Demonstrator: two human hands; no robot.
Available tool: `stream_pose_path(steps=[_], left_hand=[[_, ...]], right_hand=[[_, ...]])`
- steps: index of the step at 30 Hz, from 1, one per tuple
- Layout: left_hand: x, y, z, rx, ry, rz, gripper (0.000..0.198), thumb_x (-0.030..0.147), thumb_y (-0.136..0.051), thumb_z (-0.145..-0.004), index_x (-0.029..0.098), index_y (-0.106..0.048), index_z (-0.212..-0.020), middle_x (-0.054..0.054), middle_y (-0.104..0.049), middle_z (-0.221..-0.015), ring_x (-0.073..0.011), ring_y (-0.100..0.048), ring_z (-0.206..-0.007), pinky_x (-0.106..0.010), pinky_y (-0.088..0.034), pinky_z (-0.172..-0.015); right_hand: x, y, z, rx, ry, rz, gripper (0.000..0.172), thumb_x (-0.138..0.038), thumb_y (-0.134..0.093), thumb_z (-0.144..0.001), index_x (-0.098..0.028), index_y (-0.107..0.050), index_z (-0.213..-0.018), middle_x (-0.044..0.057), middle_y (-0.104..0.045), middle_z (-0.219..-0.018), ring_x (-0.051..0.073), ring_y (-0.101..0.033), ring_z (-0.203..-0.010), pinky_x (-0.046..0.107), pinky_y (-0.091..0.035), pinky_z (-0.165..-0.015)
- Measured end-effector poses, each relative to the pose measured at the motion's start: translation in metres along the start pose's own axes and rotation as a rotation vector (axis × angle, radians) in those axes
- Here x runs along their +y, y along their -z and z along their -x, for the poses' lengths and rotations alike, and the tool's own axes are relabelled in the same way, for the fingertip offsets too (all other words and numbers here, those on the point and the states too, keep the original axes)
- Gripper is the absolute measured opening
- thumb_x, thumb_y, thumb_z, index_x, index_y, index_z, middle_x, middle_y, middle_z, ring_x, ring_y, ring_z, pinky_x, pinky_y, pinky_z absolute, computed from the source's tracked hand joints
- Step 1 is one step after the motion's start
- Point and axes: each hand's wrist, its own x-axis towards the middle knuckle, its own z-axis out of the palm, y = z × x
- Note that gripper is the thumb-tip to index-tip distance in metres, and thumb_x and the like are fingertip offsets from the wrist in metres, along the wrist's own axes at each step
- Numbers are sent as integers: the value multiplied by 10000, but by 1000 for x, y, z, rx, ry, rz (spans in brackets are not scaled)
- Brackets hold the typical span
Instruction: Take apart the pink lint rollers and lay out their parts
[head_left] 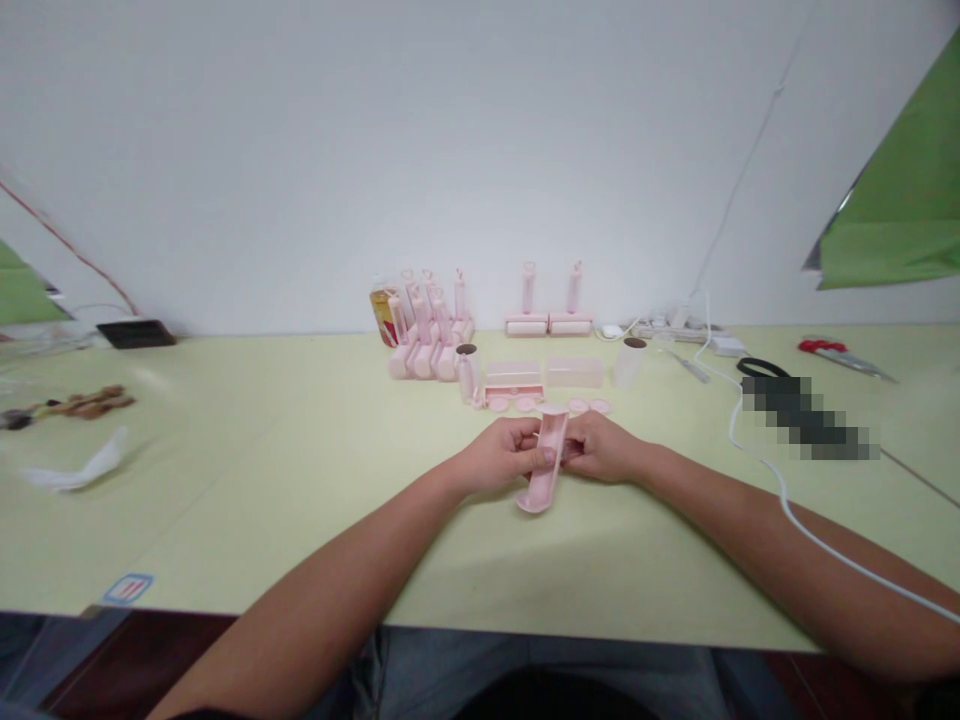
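Observation:
Above the table, a pink, trough-shaped lint roller cover [551,462] is held tilted, its hollow side facing me. My left hand [504,458] grips its left side, thumb pressed inside the trough. Curled fingers of my right hand [606,447] close at its right edge; part of their grip is hidden behind the cover. Just beyond my hands lie pink round end caps [589,405], a pink cover part [514,393] and a translucent cover [574,373]. Paper rolls stand upright, one white roll [630,362] on the right and another [469,372] on the left.
Several assembled pink lint rollers [424,350] stand at the back, with two more [548,323] by the wall. A yellow-labelled container [384,312] is behind them. On the right are a white cable [784,500], a knife [690,368] and red-handled scissors [844,355]. White film [79,465] lies left.

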Motion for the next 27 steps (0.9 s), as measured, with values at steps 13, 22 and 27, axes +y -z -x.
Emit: stream_pose_path(steps=[13, 22, 27], left_hand=[[5, -10, 3, 79, -99, -159, 424, 423, -653, -850, 141, -556, -1151, -51, -640, -895, -118, -566, -725, -209, -412, -636], [5, 1, 2, -42, 136, 203, 514, 563, -611, -845, 135, -538, -1119, -156, -713, -940, -237, -708, -820, -294, -517, -680], [0, -5, 5, -130, 157, 304, 488, 510, -607, -870, 159, -470, -1178, -166, -725, -896, -231, -715, -708, -299, -523, -622]], right_hand=[[1, 1, 0, 13, -67, 52, 130, -281, -631, -797, -160, -678, -783, -24, -602, -621, 102, -486, -544, 217, -333, -548], [2, -2, 2, 17, -12, -44, 66, -132, -600, -720, -163, -657, -728, -36, -605, -627, 99, -489, -541, 215, -348, -547], [0, -4, 1, 18, -7, -28, 81, -142, -588, -748, -175, -662, -757, -27, -647, -679, 119, -565, -614, 219, -394, -612]])
